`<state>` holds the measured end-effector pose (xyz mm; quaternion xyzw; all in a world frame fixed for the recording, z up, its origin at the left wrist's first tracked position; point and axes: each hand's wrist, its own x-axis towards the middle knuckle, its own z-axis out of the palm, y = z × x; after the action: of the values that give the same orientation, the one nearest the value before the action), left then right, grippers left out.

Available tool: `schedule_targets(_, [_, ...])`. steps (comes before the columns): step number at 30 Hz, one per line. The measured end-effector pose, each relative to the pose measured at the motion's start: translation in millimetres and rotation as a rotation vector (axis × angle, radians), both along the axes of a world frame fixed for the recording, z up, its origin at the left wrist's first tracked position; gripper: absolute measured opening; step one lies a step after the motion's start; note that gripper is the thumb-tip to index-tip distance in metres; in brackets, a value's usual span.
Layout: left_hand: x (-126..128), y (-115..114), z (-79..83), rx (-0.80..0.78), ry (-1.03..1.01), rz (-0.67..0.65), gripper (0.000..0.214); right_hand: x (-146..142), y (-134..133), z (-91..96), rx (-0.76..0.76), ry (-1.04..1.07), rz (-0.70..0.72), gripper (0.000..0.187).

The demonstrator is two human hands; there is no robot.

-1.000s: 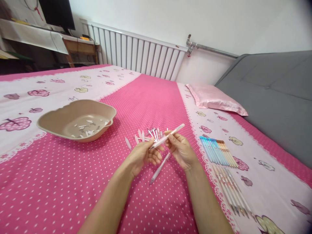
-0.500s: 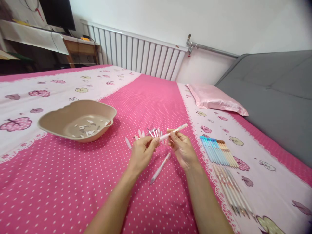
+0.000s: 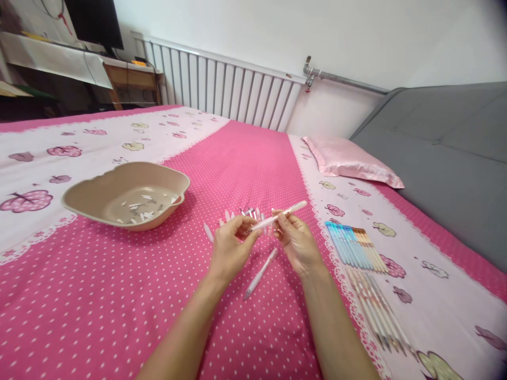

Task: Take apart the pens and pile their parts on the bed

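Note:
Both my hands are at a slim pale pink-and-white pen (image 3: pixel 293 208), tilted with its upper end to the right. My right hand (image 3: pixel 296 243) pinches its barrel between thumb and fingers. Around the lower end, my left hand (image 3: pixel 232 245) has its thumb and fingers curled loosely, with the dark tip showing between them. Behind my hands lies a pile of pink and clear pens (image 3: pixel 227 215), partly hidden by my fingers. A single translucent pink pen (image 3: pixel 260 274) rests on the bedspread between my forearms.
A beige basin (image 3: pixel 127 195) with white scraps stands on the polka-dot bedspread (image 3: pixel 158 295) at left. Blue and tan pens (image 3: pixel 354 245) lie in a row at right, with patterned pens (image 3: pixel 380 311) nearer me. A pink pillow (image 3: pixel 352 161) lies by the grey headboard (image 3: pixel 439 153).
My left thumb and fingers have parted slightly, so the pen's dark tip now shows. The pen and my right hand have barely moved.

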<state>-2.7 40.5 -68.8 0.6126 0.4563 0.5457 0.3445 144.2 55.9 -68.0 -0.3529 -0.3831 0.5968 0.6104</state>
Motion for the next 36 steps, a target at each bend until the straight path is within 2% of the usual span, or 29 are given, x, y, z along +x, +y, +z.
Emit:
schedule_targets(2, [-0.7, 1.1, -0.4, -0.057, -0.001, -0.026, 0.023, -0.8, -0.7, 1.0, -0.006, -0.004, -0.001, 0.020])
schedule_targets(5, [-2.8, 3.3, -2.3, -0.189, -0.085, -0.082, 0.042, -2.1, -1.4, 2.1, -0.009, -0.009, -0.003, 0.020])
schedule_targets(8, [-5.3, 4.6, -3.7, -0.270, -0.170, -0.073, 0.056, -2.2, -1.2, 2.1, -0.014, 0.001, -0.003, 0.021])
schedule_targets(10, [-6.4, 4.7, -3.1, -0.264, -0.184, -0.025, 0.055, -1.7, -0.6, 1.6, -0.013, 0.007, -0.007, 0.021])
schedule_targets(14, [-4.3, 4.1, -0.2, -0.177, -0.168, 0.045, 0.036, -0.7, 0.2, 0.9, -0.004, 0.008, -0.012, 0.022])
schedule_targets(16, [-2.0, 4.2, -0.2, -0.146, -0.153, 0.037, 0.039, -0.6, 0.4, 0.6, 0.000, 0.010, -0.013, 0.022])
schedule_targets(21, [-0.8, 4.7, -2.7, -0.125, -0.127, -0.007, 0.019, -0.6, 0.7, -0.2, -0.001, 0.016, -0.018, 0.021])
schedule_targets(24, [-3.0, 3.8, -3.1, -0.131, -0.091, -0.029, 0.022, -0.9, 0.7, -0.1, -0.002, 0.004, -0.022, 0.022])
schedule_targets(27, [-6.1, 3.2, -3.8, -0.175, -0.041, -0.021, 0.040, -1.3, 0.3, 0.9, -0.010, 0.001, -0.030, 0.022])
schedule_targets(30, [-8.7, 3.7, -4.4, -0.253, -0.114, 0.020, 0.056, -1.3, -0.1, 1.7, -0.004, 0.032, -0.020, 0.022])
schedule_targets(31, [-9.0, 3.9, -4.2, -0.264, -0.140, 0.035, 0.056, -1.1, -0.1, 1.8, -0.001, 0.040, -0.017, 0.022])
schedule_targets(34, [-6.7, 3.6, -2.3, -0.224, -0.156, 0.051, 0.038, -0.8, 0.2, 1.5, -0.004, 0.046, -0.019, 0.023])
schedule_targets(36, [-3.1, 2.6, -0.8, -0.138, -0.115, 0.026, 0.046, -0.7, 0.6, 0.9, -0.008, 0.051, -0.021, 0.023])
